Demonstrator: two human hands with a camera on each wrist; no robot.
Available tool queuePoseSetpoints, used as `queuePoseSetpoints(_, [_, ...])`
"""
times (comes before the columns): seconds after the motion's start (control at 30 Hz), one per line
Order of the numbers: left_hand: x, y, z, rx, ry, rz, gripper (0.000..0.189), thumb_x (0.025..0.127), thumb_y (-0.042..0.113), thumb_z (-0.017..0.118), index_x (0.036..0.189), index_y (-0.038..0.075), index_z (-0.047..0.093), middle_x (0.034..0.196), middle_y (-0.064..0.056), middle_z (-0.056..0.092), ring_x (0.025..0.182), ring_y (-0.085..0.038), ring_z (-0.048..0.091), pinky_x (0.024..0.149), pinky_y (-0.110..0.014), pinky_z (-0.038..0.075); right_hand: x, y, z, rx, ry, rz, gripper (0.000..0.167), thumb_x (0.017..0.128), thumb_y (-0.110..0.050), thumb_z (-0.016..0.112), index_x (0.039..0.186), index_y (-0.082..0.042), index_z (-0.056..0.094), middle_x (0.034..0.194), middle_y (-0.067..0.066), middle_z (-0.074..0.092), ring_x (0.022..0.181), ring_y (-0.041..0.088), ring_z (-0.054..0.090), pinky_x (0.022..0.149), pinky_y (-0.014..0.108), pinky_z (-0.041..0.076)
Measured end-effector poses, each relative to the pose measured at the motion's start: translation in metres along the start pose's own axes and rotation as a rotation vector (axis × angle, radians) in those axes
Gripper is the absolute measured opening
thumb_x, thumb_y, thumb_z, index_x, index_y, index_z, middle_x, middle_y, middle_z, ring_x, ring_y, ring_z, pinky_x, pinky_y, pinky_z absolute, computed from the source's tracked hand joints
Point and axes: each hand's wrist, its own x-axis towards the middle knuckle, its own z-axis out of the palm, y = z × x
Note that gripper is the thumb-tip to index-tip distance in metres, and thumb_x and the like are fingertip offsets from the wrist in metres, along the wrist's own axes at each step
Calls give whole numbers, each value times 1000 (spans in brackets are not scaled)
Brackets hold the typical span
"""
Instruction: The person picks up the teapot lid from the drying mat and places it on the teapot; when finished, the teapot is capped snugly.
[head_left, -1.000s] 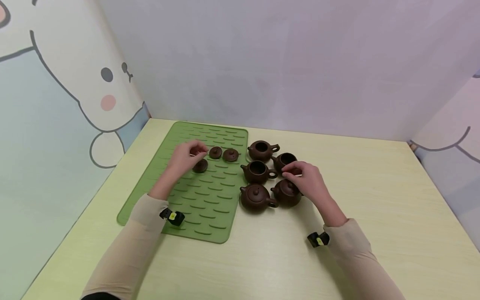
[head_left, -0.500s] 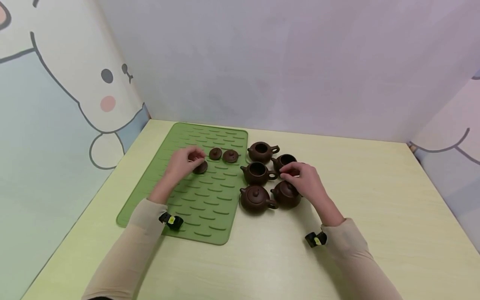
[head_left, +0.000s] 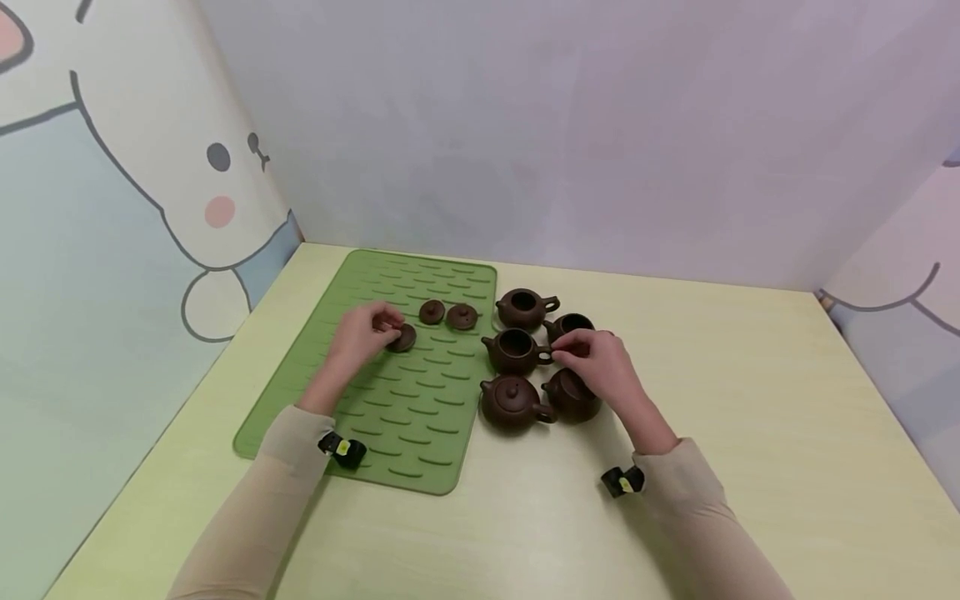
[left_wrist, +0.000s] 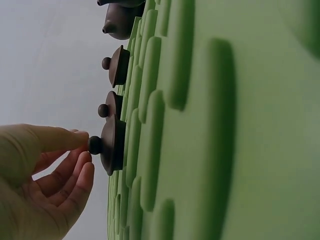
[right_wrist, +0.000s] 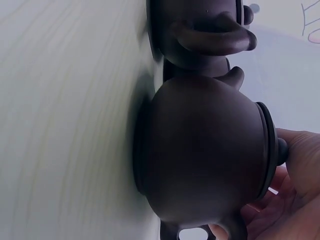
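My left hand (head_left: 360, 337) pinches the knob of a dark brown teapot lid (head_left: 407, 339) lying on the green mat. In the left wrist view, thumb and fingertips meet at the round knob of that lid (left_wrist: 111, 147). My right hand (head_left: 604, 365) hovers over the right-hand teapots with its fingers loosely bent, holding nothing. Its fingertips come close to the handle of a lidless teapot (head_left: 498, 358). Below the hand stands a lidded teapot (head_left: 573, 404), which fills much of the right wrist view; another lidless teapot (head_left: 557, 328) is partly hidden behind the hand.
Two more lids, one left (head_left: 432, 312) and one right (head_left: 462, 317), lie on the ribbed green mat (head_left: 420, 408). A lidless teapot (head_left: 517, 312) stands at the back and a lidded one (head_left: 510, 412) at the front left. Walls border the pale wooden table (head_left: 750, 400).
My left hand has come down onto the lid and closed its fingertips at the knob. My right hand has shifted left toward the middle lidless teapot's handle.
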Motion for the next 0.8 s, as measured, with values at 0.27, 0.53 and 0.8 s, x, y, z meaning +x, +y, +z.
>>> queuePoseSetpoints(0.27, [-1,-2,-1,11,-14,-37,20,92,1,68,111,2,68,115,-21,70,103,-37,69,87,-46,58,-1,-2,2,-21,11,17,14,92,-18,71,102,-10,76,99,10,76,91,26,67,83,43,53])
queuePoseSetpoints(0.53, [-1,-3,3,31,-1,-48,19,91,2,69,110,3,70,111,-20,71,100,-33,69,84,-43,58,1,-6,3,-34,9,58,16,93,-20,70,103,-10,76,104,11,75,96,29,67,87,46,53])
queuePoseSetpoints(0.8, [-1,2,2,36,1,-57,18,93,6,69,111,3,69,107,-19,72,97,-31,68,83,-42,57,3,-11,3,-76,-5,97,15,94,-20,69,103,-11,77,105,11,75,98,30,67,85,47,53])
